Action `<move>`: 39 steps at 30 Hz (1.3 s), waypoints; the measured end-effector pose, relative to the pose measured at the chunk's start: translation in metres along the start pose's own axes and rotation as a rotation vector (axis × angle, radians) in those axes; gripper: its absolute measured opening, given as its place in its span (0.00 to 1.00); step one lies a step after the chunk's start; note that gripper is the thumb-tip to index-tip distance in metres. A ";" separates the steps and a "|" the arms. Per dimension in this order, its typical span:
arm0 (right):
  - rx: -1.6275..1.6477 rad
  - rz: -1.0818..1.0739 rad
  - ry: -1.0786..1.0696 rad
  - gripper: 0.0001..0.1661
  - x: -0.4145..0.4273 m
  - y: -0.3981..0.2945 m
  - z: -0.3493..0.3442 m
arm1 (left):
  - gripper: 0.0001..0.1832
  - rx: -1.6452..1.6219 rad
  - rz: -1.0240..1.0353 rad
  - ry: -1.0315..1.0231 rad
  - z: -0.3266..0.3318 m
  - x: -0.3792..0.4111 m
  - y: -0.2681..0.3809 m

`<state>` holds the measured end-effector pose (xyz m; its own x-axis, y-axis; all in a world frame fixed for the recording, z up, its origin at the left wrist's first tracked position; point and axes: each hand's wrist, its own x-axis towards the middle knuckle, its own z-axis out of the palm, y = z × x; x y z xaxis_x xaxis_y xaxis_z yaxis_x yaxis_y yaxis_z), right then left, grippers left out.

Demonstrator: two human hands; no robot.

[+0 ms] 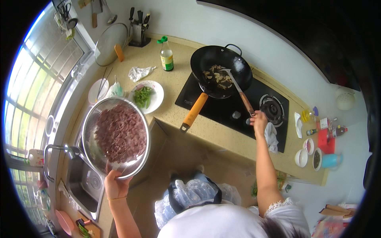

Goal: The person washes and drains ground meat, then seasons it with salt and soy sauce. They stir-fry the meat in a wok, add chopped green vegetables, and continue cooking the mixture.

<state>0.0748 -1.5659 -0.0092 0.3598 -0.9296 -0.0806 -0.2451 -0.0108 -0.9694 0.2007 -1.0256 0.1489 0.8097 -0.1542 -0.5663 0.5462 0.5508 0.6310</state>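
My left hand [117, 184] grips the near rim of a round metal mesh strainer [145, 148], held up beside the sink. Sliced dark reddish-brown meat [122, 134] covers most of its mesh. My right hand [259, 121] holds the wooden handle end of a metal wok spatula [238, 86]. The spatula's blade rests inside a black wok [239, 67], among browned, sliced pieces of food [220, 78]. This wok sits on the left burner of a black gas hob [205, 111], its orange handle [195, 110] pointing toward me.
A white plate of cut green vegetables [143, 97] and a green-capped bottle [167, 56] stand left of the hob. A steel sink [86, 190] lies below the strainer. Near the right burner [271, 110] is a grey cloth [271, 138]; bowls [301, 157] and bottles stand farther right.
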 end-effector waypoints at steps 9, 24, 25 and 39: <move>-1.016 -0.437 -0.306 0.28 -0.003 0.007 0.053 | 0.19 -0.210 0.141 0.202 -0.080 -0.067 -0.028; -0.730 0.054 -0.432 0.23 -0.005 0.033 0.043 | 0.24 -0.112 0.131 0.224 -0.102 -0.113 -0.047; -0.710 -0.040 -0.458 0.21 -0.027 0.049 0.036 | 0.23 -0.125 0.087 0.295 -0.106 -0.112 -0.050; -0.337 0.348 -0.636 0.10 -0.271 0.105 -0.064 | 0.22 -0.154 -0.144 -0.022 -0.139 -0.091 -0.075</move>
<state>-0.1067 -1.3385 -0.0744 0.6320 -0.5131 -0.5808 -0.6604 0.0358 -0.7501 0.0563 -0.9386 0.0791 0.7312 -0.2574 -0.6318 0.6187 0.6403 0.4552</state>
